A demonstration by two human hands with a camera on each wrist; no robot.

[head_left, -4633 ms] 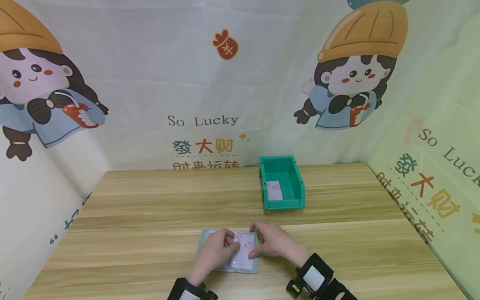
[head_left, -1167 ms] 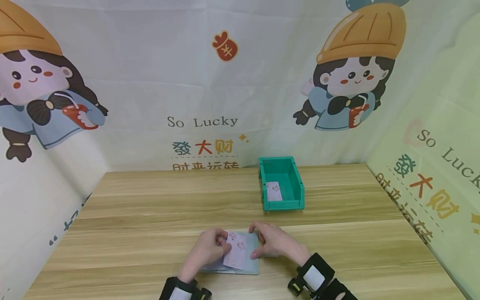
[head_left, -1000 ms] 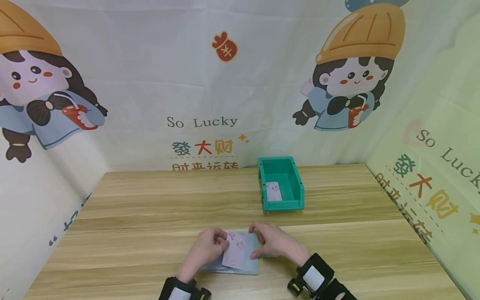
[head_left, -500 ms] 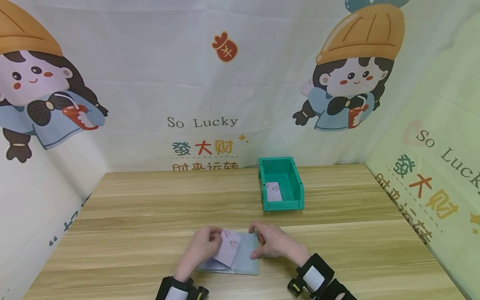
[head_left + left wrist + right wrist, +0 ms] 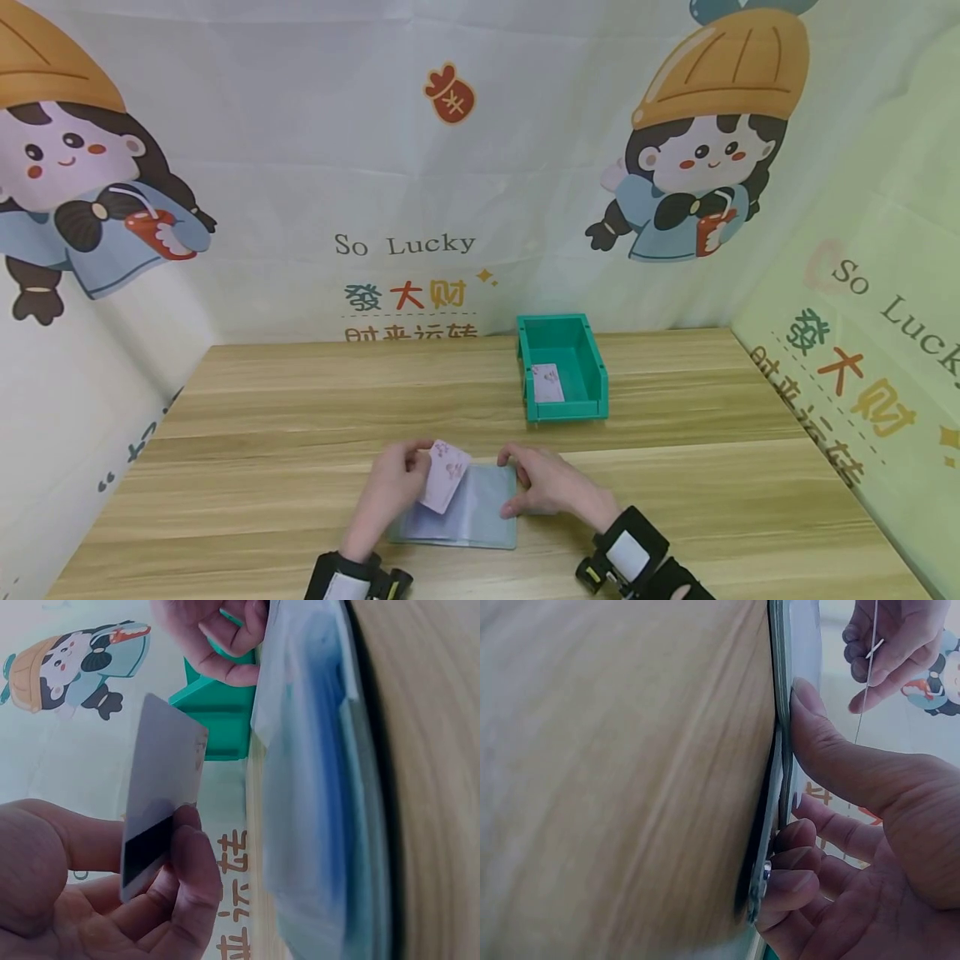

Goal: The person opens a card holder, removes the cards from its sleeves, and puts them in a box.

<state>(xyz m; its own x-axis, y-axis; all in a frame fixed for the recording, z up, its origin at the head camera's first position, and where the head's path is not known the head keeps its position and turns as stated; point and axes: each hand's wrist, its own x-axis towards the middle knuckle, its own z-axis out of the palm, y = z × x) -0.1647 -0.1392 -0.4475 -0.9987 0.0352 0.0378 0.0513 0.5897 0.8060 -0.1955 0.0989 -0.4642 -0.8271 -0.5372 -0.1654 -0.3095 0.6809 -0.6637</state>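
Between thumb and fingers, my left hand [image 5: 395,477] pinches a pale pink card [image 5: 446,475] with a small printed pattern. Its back, in the left wrist view, is white with a black stripe [image 5: 148,846]. The card is tilted and raised above an open pale green card holder [image 5: 491,508] with clear plastic pockets, lying on the table. My right hand [image 5: 551,482] holds the holder's right edge. In the right wrist view its thumb [image 5: 817,724] presses the pages and its other fingers curl at the edge, near a metal snap [image 5: 766,870].
A green open-front bin [image 5: 564,367] stands at the back of the wooden table [image 5: 300,417], with another pink card [image 5: 547,383] inside at its left. Printed cloth [image 5: 300,125] hangs behind and along the sides. Both wrists wear black camera straps.
The pink card lay over the holder's right page earlier. My left hand has drawn it leftward, then lifted and tilted it, baring the clear pockets. The right hand has hardly moved.
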